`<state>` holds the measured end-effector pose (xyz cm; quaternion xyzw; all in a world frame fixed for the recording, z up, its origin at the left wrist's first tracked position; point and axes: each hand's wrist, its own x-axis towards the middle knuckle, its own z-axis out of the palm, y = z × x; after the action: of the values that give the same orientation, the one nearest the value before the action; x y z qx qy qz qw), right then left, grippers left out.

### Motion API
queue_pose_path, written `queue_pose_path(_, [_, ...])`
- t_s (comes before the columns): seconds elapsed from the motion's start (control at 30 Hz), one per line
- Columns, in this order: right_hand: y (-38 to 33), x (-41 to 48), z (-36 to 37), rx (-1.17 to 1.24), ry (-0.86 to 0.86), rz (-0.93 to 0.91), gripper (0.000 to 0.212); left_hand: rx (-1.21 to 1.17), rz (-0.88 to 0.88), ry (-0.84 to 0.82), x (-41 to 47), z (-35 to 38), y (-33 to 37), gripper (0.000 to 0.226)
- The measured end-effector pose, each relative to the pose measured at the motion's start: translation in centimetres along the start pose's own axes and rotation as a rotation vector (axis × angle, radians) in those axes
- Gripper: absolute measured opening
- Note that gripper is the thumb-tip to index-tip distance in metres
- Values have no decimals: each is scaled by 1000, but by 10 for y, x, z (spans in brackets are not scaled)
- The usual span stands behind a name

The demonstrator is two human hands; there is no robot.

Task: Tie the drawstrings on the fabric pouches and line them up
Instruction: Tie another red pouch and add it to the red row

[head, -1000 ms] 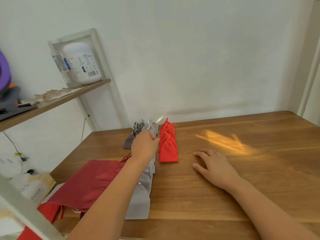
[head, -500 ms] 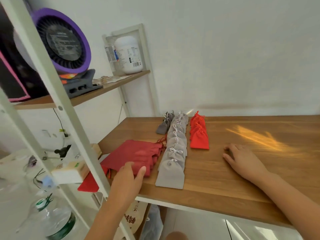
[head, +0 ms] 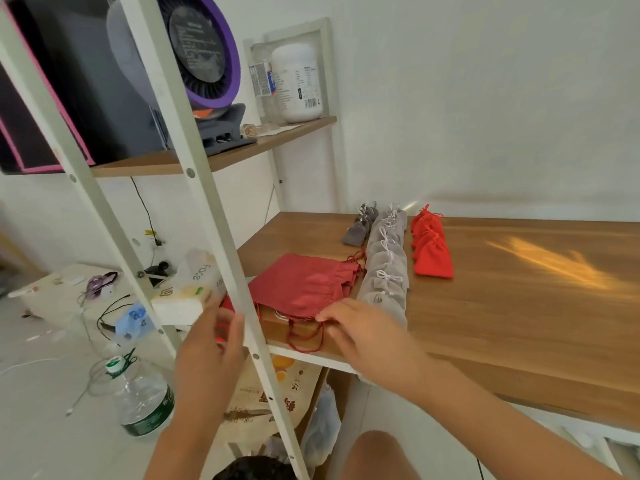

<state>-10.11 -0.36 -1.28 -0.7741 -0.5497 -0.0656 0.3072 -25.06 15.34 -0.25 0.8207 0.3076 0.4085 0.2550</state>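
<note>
Dark red pouches (head: 304, 289) lie in a flat stack at the left near corner of the table (head: 502, 323), mouths towards the grey pouches (head: 386, 268) at their 3 o'clock. They look light, limp and thin. They would likely fold or slide if dragged by one corner, so the puckered mouth, where the cords run, seems the surest place to take hold.

Loose red cords (head: 304, 341) droop over the table edge at 6 o'clock and could snag.

The right hand (head: 367, 329), at 5 o'clock of the stack, lies with fingers stretched out, tips touching the stack's near hem and pinching nothing that I can see. The left hand (head: 211, 355), at 8 o'clock, is blurred behind the shelf post (head: 214, 216). Its fingers look straight beside a scrap of red cloth, but I cannot tell whether they hold it.

The post hems in the stack at 9 o'clock, and the table edge is just beside it at 6 o'clock.

Bright red pouches (head: 433, 254) line up beyond the grey row. Bare wood further on at 3 o'clock gives room to work.
</note>
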Motion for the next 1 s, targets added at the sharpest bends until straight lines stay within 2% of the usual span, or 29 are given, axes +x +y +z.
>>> queue_pose_path(0.03, [-3, -1, 10, -15, -51, 6, 31, 43, -28, -25, 7, -1, -12, 5])
queue_pose_path(0.17, [-6, -8, 31, -136, -193, 58, 45, 231, 32, -363, 28, 3, -53, 48])
queue_pose_path(0.27, [-6, -10, 33, -156, -189, 61, 46, 305, 87, -488, 34, 9, -66, 52])
queue_pose_path(0.33, [-7, -11, 32, -146, -196, 63, 46, 344, 81, -422, 34, 11, -72, 41])
queue_pose_path(0.4, [-7, -11, 29, -138, -212, 66, 47, 315, 29, -292, 33, 7, -75, 22])
queue_pose_path(0.47, [-6, -11, 27, -125, -231, 68, 48, 260, -17, -144, 30, 1, -71, 13])
queue_pose_path(0.63, [-3, -8, 25, -63, -254, 99, 49, -71, -130, 237, 21, -32, -30, 5])
queue_pose_path(0.7, [-6, -9, 26, -56, -235, 106, 50, -187, -119, 261, 17, -42, -15, 7])
queue_pose_path(0.77, [-11, -12, 25, -34, -176, 87, 50, -318, -65, 212, 13, -48, 0, 13])
queue_pose_path(0.83, [-19, -12, 22, 90, -108, 90, 46, -455, -17, 122, 6, -49, 14, 17])
queue_pose_path(0.87, [-24, -12, 19, 229, -85, 123, 44, -524, 0, 61, 2, -47, 22, 16])
queue_pose_path(1.0, [-40, -11, -3, 1106, -92, 352, 48, -678, 82, -207, -8, -29, 52, 17])
